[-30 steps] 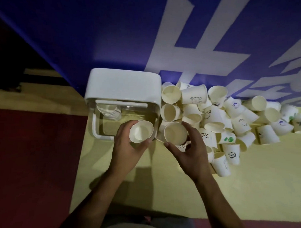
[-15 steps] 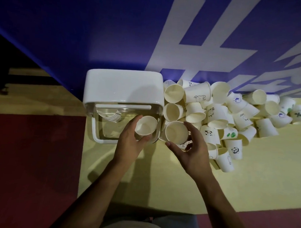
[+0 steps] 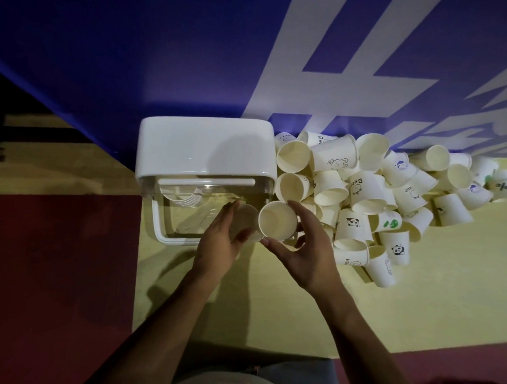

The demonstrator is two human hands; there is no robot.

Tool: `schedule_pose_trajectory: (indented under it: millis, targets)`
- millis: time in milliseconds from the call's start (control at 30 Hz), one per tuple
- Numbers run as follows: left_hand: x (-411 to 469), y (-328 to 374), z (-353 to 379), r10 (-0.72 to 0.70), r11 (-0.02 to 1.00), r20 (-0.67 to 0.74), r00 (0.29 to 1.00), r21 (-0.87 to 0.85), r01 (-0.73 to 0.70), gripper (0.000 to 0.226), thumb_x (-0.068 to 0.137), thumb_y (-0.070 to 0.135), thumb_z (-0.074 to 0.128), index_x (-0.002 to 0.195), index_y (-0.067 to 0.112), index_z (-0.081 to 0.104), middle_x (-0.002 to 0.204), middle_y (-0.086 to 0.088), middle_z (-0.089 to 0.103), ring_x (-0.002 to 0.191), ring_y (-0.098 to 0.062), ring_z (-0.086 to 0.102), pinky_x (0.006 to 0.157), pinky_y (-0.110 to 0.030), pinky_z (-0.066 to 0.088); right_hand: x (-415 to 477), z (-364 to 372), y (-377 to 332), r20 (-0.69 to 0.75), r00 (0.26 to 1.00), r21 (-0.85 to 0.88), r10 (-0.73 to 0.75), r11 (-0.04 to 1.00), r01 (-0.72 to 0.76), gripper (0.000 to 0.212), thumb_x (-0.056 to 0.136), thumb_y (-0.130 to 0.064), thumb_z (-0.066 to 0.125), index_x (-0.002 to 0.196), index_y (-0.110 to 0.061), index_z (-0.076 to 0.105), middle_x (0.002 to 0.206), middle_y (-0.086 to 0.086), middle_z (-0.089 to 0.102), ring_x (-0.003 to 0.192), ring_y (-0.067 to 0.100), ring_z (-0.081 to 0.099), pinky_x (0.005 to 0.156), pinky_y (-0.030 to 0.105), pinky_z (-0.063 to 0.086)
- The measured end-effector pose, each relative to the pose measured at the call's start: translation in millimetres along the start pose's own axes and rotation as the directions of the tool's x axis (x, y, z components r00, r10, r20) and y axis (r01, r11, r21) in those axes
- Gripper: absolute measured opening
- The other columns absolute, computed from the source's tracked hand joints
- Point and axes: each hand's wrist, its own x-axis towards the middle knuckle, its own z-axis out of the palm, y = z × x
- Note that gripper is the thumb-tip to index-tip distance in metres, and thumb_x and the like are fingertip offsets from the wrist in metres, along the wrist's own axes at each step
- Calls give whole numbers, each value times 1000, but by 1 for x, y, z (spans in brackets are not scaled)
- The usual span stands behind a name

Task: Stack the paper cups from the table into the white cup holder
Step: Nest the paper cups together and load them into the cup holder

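Observation:
The white cup holder (image 3: 205,145) stands on the yellow table against the blue wall, its clear front open, with a stack of cups (image 3: 186,198) lying inside at the left. My left hand (image 3: 219,242) grips a paper cup (image 3: 245,220) at the holder's front right corner, partly hidden by my fingers. My right hand (image 3: 305,251) holds a second paper cup (image 3: 277,220), mouth up, touching the first one. A heap of loose paper cups (image 3: 375,196) lies to the right of the holder.
The blue wall with white lettering (image 3: 322,79) rises right behind the holder and the heap. The yellow table top (image 3: 414,312) ends at a dark red floor (image 3: 57,271) on the left and a near edge below my forearms.
My right hand has lifted its cup from the heap's edge toward the left, next to the cup in my left hand. My left hand has turned its cup more on its side.

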Motion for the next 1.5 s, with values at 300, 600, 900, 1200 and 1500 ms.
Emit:
schedule_pose_trajectory:
  millis: [300, 600, 900, 1200, 1500]
  targets:
    - [-16, 6, -23, -236, 877, 53, 970, -418, 236, 48, 108, 32, 46, 156, 36, 38, 154, 14, 48, 137, 0, 45, 114, -26, 37, 15, 33, -7, 120, 992, 33, -44, 999, 40, 77, 75, -49, 88, 140, -31, 51, 130, -26, 56, 109, 3, 61, 82, 24, 55]
    - [-3, 11, -21, -190, 931, 81, 978, -303, 206, 40, 110, 35, 41, 149, 34, 49, 129, 13, 64, 112, -2, 63, 97, -24, 50, 25, 64, 14, 232, 973, -116, -13, 992, 41, 85, 84, -63, 72, 153, -25, 40, 152, -7, 47, 130, 16, 55, 93, 40, 56]
    - [-6, 1, -15, -161, 977, 105, 981, -123, 173, 49, 107, 34, 48, 155, 38, 39, 127, 4, 70, 116, -11, 65, 96, -30, 54, 34, 66, 23, 326, 945, -136, 33, 991, 12, 85, 86, -25, 81, 158, -29, 34, 158, -5, 42, 137, 20, 48, 106, 41, 49]
    - [-9, 12, -20, -172, 972, 81, 982, -146, 182, 50, 104, 39, 54, 152, 41, 41, 140, 14, 60, 125, -8, 59, 103, -35, 52, 31, 57, 20, 334, 943, -154, 11, 987, 43, 89, 87, -37, 78, 160, -30, 27, 162, -5, 34, 142, 17, 42, 109, 38, 47]
    - [-48, 97, 7, 76, 992, -238, 968, -76, -97, 43, 98, 35, 52, 137, 16, 57, 137, -5, 61, 120, -21, 59, 94, -30, 48, -20, -50, 46, 42, 987, -96, 154, 984, -149, 33, 94, -39, 69, 124, -28, 70, 114, -13, 72, 77, 7, 64, 77, 31, 57]
